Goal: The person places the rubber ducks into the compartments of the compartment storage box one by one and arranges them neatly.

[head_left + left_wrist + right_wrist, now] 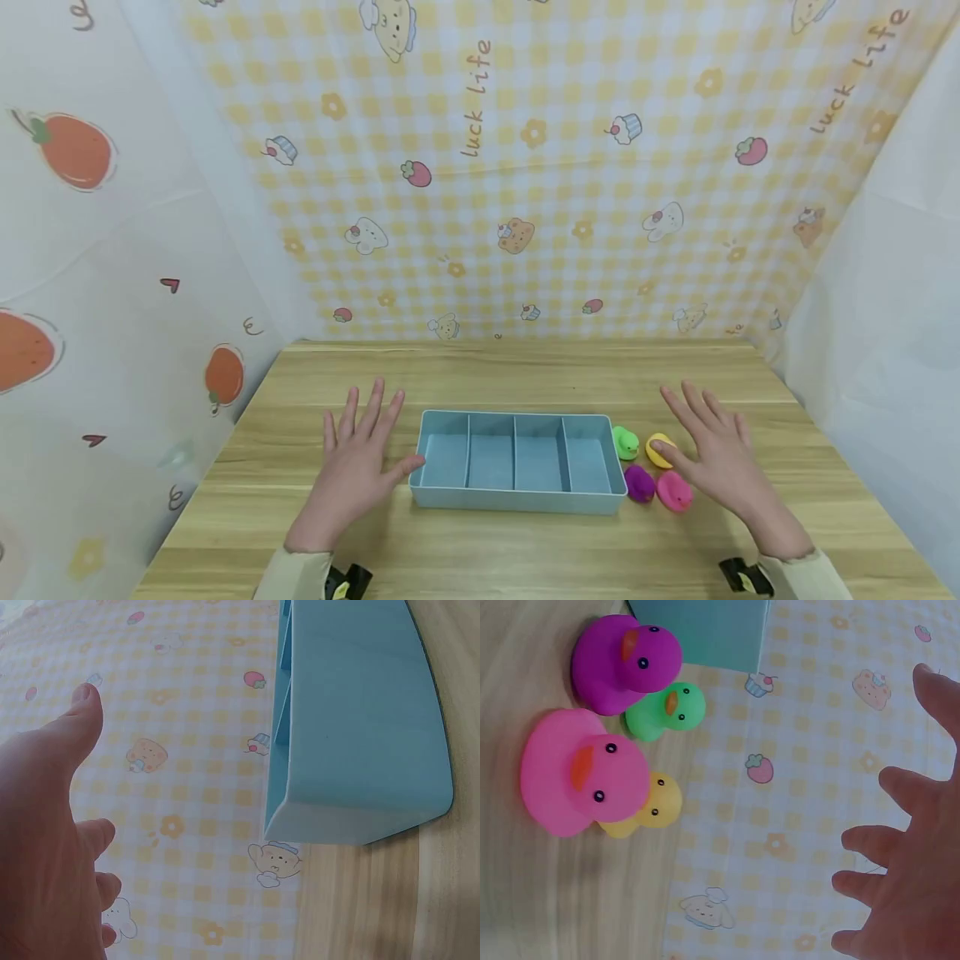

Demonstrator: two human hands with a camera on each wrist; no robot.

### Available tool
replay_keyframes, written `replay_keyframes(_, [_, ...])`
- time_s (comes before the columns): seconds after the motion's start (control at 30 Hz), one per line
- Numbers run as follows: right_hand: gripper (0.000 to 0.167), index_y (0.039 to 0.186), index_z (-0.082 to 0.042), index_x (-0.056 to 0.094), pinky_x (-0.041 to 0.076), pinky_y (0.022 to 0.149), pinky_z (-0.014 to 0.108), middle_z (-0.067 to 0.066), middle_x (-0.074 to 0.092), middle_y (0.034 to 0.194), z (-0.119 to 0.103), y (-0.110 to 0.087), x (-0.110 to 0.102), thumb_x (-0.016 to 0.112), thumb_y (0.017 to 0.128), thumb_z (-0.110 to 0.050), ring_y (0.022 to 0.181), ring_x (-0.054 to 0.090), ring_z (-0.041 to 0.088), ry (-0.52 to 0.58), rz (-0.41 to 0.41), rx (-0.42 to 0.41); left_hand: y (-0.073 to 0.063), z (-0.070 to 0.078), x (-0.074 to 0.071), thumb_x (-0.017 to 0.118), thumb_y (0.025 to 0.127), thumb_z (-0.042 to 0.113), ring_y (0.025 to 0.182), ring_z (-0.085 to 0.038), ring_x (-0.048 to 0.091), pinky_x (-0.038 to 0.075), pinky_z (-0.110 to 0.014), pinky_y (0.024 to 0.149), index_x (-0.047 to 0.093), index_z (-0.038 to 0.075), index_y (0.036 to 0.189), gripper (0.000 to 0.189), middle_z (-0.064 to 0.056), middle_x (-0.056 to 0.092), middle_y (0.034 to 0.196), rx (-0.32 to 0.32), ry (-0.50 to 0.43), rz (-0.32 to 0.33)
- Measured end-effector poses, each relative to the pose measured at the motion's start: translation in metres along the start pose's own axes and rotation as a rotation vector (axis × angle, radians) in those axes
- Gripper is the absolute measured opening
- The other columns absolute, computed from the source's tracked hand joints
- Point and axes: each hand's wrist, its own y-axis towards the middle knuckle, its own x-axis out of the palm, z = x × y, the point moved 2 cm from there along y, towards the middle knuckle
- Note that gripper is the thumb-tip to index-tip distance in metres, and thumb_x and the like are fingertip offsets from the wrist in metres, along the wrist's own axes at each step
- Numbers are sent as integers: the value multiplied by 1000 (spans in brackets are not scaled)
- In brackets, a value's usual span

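A light blue tray [517, 502] with several side-by-side compartments lies on the wooden table. To its right sit a green rubber duck [626, 442], a yellow rubber duck [660, 451], a purple rubber duck [640, 483] and a pink rubber duck [675, 492]. My left hand [358, 467], fingers spread, is at the tray's left end, its thumb near the corner; whether they touch cannot be told. Fingers extended, my right hand [716, 454] hovers to the right of the ducks, its thumb overlapping the yellow one in the head view. Both hands hold nothing.
The wooden table [517, 554] runs back to a yellow checked cloth [555, 192] with printed figures. A white printed cloth [150, 225] hangs at the left, and a plain white one [885, 317] at the right.
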Motion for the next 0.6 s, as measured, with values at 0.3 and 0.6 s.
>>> replay_keyframes(0.3, [76, 152, -20, 28, 7, 96, 82, 28, 27, 151, 5, -3, 5, 65, 88, -37, 135, 22, 56, 70, 13, 3, -3, -4, 4, 58, 86, 59, 145, -44, -8, -12, -67, 110, 19, 17, 154, 89, -11, 2, 161, -13, -15, -15])
replay_keyframes(0.6, [74, 148, -12, 35, 10, 96, 81, 30, 33, 148, 11, -6, 10, 68, 86, -36, 131, 27, 56, 61, 14, 17, -3, -7, 14, 57, 85, 62, 145, -44, -5, -12, -69, 109, 18, 19, 154, 90, -10, 2, 161, -10, -41, -31])
